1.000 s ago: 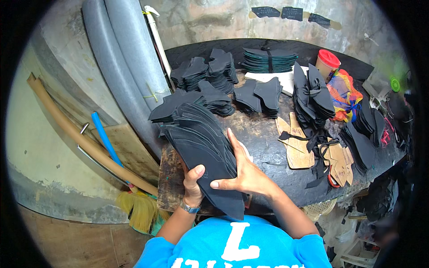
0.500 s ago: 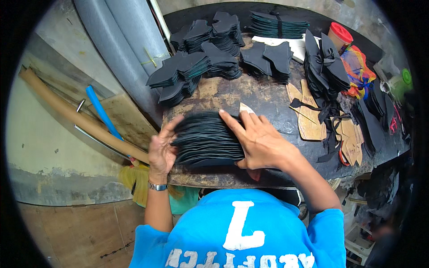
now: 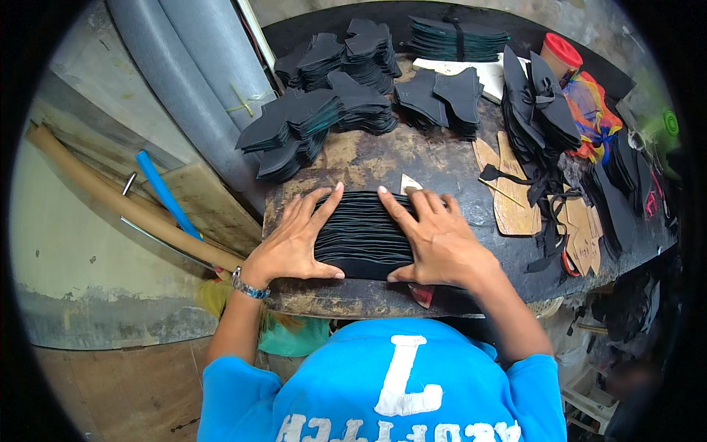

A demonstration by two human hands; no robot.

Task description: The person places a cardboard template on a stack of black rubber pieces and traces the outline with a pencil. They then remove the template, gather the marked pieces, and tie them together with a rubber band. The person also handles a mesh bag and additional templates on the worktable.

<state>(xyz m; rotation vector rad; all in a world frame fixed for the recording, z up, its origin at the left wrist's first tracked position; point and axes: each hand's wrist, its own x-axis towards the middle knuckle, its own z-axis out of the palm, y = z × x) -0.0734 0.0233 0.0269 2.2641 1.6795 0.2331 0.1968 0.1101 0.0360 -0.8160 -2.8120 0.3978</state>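
The fanned stack of black cut pieces point(image 3: 362, 234) lies flat at the near edge of the worn dark worktable point(image 3: 412, 158), right in front of me, its layered edges showing as thin ridges. My left hand point(image 3: 294, 239) lies spread against its left side, fingers splayed and thumb along the near edge; my right hand point(image 3: 440, 243) presses flat on its right side, fingers open too. Neither hand pinches anything: both push inward and down, palms open. I judge this as the squaring-up step, pressing the pieces together into one even bundle. The next move, as I read it, calls for even pressure from both sides so the layers slide into line without buckling or spilling off the table edge. Further back sit more piles of black cut pieces point(image 3: 324, 110), to the right tan pattern templates point(image 3: 515, 199) and a red-lidded container point(image 3: 561, 53); grey rolls point(image 3: 199, 81) lean at the left
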